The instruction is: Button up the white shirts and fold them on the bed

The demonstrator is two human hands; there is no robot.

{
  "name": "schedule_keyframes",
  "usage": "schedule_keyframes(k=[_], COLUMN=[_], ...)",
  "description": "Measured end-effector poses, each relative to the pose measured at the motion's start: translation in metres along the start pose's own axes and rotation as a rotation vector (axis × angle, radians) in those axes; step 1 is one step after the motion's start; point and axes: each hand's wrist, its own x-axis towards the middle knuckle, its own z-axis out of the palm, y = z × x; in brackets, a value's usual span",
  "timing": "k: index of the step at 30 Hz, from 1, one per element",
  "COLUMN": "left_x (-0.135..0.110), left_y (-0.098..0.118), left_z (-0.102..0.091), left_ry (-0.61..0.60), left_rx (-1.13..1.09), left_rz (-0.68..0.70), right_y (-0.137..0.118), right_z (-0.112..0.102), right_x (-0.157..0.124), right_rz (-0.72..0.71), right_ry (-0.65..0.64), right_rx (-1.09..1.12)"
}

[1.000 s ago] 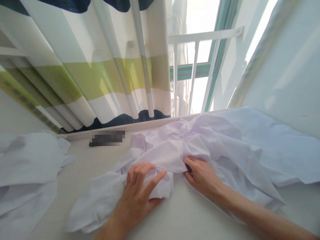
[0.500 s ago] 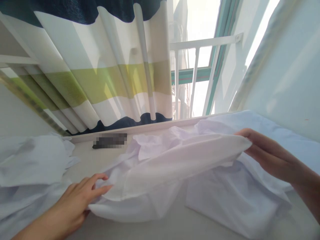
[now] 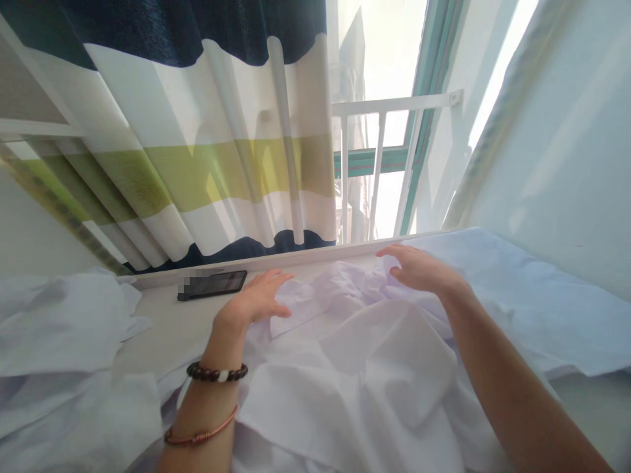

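A rumpled white garment [image 3: 355, 374] lies spread in front of me, its folds bunched toward the far side. My left hand [image 3: 261, 293] is at its far left edge, fingers stretched and thumb apart. Over the far right part of the same cloth is my right hand [image 3: 417, 266], its thumb and fingers spread. Both hands are open; whether the fingertips press on the fabric I cannot tell. Dark beads [image 3: 217, 372] and a thin reddish bracelet [image 3: 202, 437] circle my left wrist and forearm.
A dark phone [image 3: 217, 285], partly pixelated, lies left of my left hand by the far ledge. More white cloth [image 3: 54, 328] is heaped at the left, and pale blue-white cloth [image 3: 513, 295] lies right. Beyond stand a striped curtain [image 3: 197, 164] and white railing [image 3: 394, 105].
Both hands have let go of the lifted edge of the white garment, which has dropped flat. The left hand moved right and away from me; the right hand moved left.
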Motion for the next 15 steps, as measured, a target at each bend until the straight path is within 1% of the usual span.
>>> schedule_keyframes(k=[1,3,5,7,9,11,12,13,15], left_x=[0.005,0.007,0.006,0.005,0.005,0.002,-0.001,-0.005,-0.015], left_y=[-0.003,-0.015,-0.028,-0.038,-0.043,-0.045,-0.045,-0.045,-0.045], left_z=[0.005,0.010,0.012,0.010,0.008,0.003,-0.001,-0.005,-0.015], left_ry=[-0.040,-0.107,-0.132,-0.103,-0.053,0.063,0.143,0.231,0.405], left_rx=[-0.015,-0.048,-0.061,-0.063,-0.067,-0.112,-0.166,-0.243,-0.414], left_rz=[0.031,0.077,0.087,0.074,0.060,0.062,0.049,0.026,-0.009], right_y=[0.007,0.018,0.025,0.027,0.025,0.021,0.018,0.016,0.014], right_z=[0.007,0.021,0.033,0.041,0.042,0.036,0.030,0.022,0.006], right_x=[0.008,0.016,0.019,0.021,0.024,0.025,0.024,0.023,0.018], right_rz=[-0.023,-0.085,-0.107,-0.100,-0.108,-0.129,-0.125,-0.098,0.040], right_ry=[-0.014,-0.090,-0.151,-0.156,-0.132,-0.048,0.026,0.119,0.342], right_rx=[-0.042,-0.091,-0.101,-0.099,-0.086,0.002,0.075,0.167,0.389])
